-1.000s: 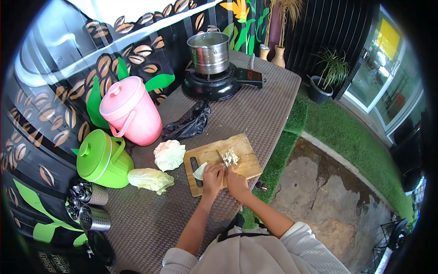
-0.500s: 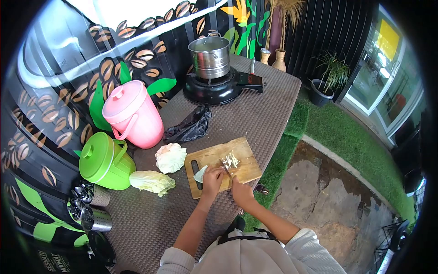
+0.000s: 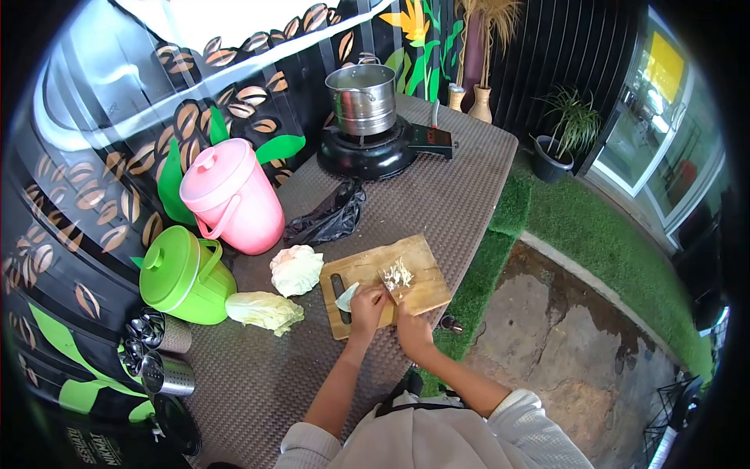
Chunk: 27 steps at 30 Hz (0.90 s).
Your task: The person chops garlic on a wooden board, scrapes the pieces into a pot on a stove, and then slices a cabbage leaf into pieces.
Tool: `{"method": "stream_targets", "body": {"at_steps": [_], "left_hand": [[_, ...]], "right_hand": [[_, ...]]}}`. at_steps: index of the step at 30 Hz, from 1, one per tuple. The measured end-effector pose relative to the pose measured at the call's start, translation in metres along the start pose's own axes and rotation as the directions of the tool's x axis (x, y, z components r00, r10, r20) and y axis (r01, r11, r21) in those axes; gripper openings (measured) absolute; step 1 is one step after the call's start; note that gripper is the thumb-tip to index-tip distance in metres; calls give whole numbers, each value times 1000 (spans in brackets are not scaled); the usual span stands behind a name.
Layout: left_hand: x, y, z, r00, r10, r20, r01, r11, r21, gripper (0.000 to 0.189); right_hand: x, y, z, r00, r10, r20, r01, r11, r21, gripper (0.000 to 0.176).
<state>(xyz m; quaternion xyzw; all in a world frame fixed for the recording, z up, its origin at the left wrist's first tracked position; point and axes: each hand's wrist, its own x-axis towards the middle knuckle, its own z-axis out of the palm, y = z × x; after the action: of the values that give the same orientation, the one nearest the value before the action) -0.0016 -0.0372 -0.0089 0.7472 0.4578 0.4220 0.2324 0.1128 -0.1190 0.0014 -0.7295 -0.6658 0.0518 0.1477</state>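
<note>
Wooden cutting board [image 3: 428, 292]: bare surface right of the grip, near edge under both hands. Left hand [image 3: 366, 306] clamps a cabbage piece [image 3: 344, 297]; right hand [image 3: 412, 324] grips the knife [image 3: 385, 284].

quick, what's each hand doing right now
Left hand: curled, pressing the cabbage piece onto the cutting board.
Right hand: closed around the knife.
</note>
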Motion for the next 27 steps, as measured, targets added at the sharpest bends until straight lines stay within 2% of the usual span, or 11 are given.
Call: {"method": "stream_targets", "body": {"at_steps": [3, 5, 9, 11, 15, 19, 21, 22, 24, 27], "left_hand": [[-9, 4, -3, 1000, -11, 5, 11, 999, 38, 14], [-7, 7, -5, 999, 30, 23, -31, 999, 25, 14], [-12, 3, -5, 997, 75, 26, -77, 994, 73, 15], [-12, 4, -4, 998, 62, 25, -64, 991, 121, 16], [-11, 8, -9, 997, 74, 21, -76, 993, 94, 15], [-14, 4, -5, 994, 108, 4, -108, 988, 113, 15], [-15, 2, -3, 999, 52, -2, -52, 993, 105, 15], [-15, 2, -3, 998, 55, -4, -54, 993, 105, 15], [-15, 4, -3, 1000, 13, -7, -12, 996, 87, 15], [-14, 9, -5, 1000, 19, -3, -19, 995, 100, 15]], "right_hand": [[5, -5, -8, 994, 40, 97, -46, 998, 53, 23], [20, 0, -17, 982, -28, 188, 17, 998, 59, 24], [17, -1, -35, 975, -97, 201, 87, 995, 57, 25], [8, -10, -35, 985, 39, 165, -44, 999, 31, 24], [0, -10, -2, 986, 80, 144, -80, 997, -9, 24], [13, -7, 4, 995, 33, 94, -31, 999, -23, 21], [27, -1, -1, 991, 3, 134, -7, 999, 35, 32], [28, 3, -4, 991, 1, 131, -6, 999, 34, 32], [28, 10, -14, 968, -204, 144, 211, 977, -34, 38], [12, -2, -21, 976, -126, 175, 137, 989, -54, 41]]}}
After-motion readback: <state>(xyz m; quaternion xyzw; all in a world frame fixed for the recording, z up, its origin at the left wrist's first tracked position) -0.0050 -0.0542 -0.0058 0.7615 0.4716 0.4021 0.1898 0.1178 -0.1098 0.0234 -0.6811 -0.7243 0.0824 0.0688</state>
